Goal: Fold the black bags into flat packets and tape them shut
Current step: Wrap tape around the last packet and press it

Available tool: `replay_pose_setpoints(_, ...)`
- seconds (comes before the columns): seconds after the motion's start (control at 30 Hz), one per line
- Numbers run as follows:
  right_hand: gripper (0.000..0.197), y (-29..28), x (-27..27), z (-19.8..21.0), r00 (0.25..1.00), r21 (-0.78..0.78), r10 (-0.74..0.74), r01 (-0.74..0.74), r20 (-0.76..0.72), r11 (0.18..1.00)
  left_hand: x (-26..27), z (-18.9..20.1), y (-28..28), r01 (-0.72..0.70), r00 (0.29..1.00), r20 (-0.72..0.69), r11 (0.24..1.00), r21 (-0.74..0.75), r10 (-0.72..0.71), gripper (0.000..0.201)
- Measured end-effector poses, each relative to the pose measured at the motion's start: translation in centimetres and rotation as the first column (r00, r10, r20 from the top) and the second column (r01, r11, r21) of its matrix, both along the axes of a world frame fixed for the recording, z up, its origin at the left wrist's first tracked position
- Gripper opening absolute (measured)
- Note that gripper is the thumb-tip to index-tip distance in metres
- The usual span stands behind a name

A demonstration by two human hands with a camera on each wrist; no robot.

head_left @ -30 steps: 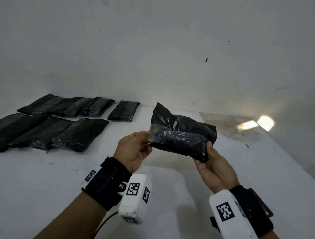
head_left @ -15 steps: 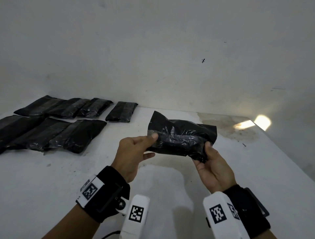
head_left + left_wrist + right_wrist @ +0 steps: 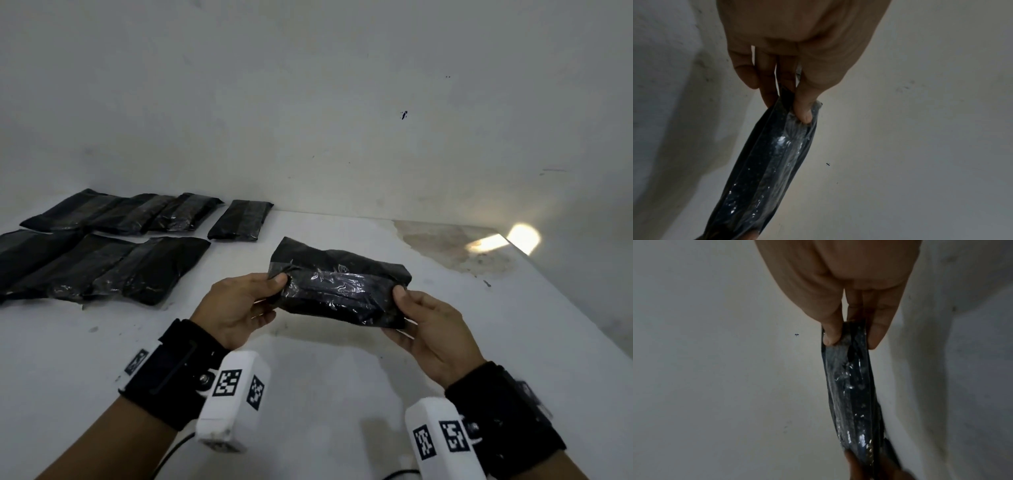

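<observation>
A folded black bag (image 3: 339,284) with a strip of clear tape across it hangs in the air above the white table (image 3: 308,377). My left hand (image 3: 270,287) pinches its left end between thumb and fingers. My right hand (image 3: 399,301) pinches its right end the same way. In the left wrist view the black bag (image 3: 764,170) runs away from my left hand (image 3: 791,104), edge on, glossy with tape. The right wrist view shows the black bag (image 3: 853,394) pinched by my right hand (image 3: 849,337).
Several taped black packets (image 3: 102,260) lie in two rows at the table's back left, one more packet (image 3: 241,219) to their right. A white wall (image 3: 308,102) stands behind the table. The table's right edge (image 3: 565,308) slants past a brown stain (image 3: 452,246).
The bag has come lower and tilted flatter, its taped side turned up toward me. Both hands have kept their hold on its ends and moved slightly apart.
</observation>
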State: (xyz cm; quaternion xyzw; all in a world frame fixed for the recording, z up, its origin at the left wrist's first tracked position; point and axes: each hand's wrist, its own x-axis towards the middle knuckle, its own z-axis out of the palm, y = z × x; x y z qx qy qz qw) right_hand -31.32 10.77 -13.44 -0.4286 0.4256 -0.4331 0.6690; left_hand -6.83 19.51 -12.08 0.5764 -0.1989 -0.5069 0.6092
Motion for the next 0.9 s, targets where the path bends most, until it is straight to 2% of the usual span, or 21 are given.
replay_pose_setpoints(0.07,0.014,-0.1,-0.4,0.0,0.995,-0.041,0.021,-0.025,-0.102,0.999,0.4,-0.5,0.4,0.012,1.000,0.003,0.998,0.067,-0.012,0.005)
replay_pose_setpoints(0.13,0.013,-0.2,-0.5,-0.4,0.980,-0.056,0.038,-0.050,-0.194,0.997,0.7,-1.0,0.8,0.030,0.999,0.027,0.991,0.132,-0.034,0.007)
replay_pose_setpoints(0.27,0.013,-0.2,-0.2,-1.7,0.945,-0.081,0.018,-0.047,-0.325,0.996,0.5,-1.8,1.3,0.040,0.982,0.169,0.972,0.232,-0.081,0.011)
replay_pose_setpoints(0.37,0.014,-0.5,-0.3,-2.7,0.888,-0.137,-0.011,-0.058,-0.459,0.989,0.3,-2.3,1.5,0.072,0.961,0.239,0.958,0.278,-0.141,0.012)
replay_pose_setpoints(0.5,0.017,-1.3,-1.0,-2.9,0.782,-0.131,0.007,-0.114,-0.624,0.985,0.3,-2.7,1.8,0.088,0.936,0.300,0.949,0.304,-0.183,0.025)
replay_pose_setpoints(0.6,0.017,-1.1,-1.3,-2.5,0.737,-0.080,0.065,-0.160,-0.673,0.984,0.0,-2.7,2.0,0.115,0.904,0.358,0.939,0.325,-0.235,0.009)
replay_pose_setpoints(0.67,0.016,-1.0,-1.4,-2.6,0.726,-0.076,0.073,-0.170,-0.684,0.983,0.2,-3.2,2.0,0.117,0.904,0.360,0.942,0.313,-0.232,0.014)
replay_pose_setpoints(0.77,0.019,-0.7,-1.3,-2.8,0.710,-0.092,0.053,-0.164,-0.702,0.982,0.2,-3.7,2.0,0.096,0.910,0.361,0.951,0.295,-0.204,0.010)
replay_pose_setpoints(0.9,0.023,-0.1,-1.6,-1.9,0.678,-0.136,0.005,-0.155,-0.735,0.978,0.0,-3.5,2.2,0.053,0.867,0.470,0.969,0.241,-0.165,0.014)
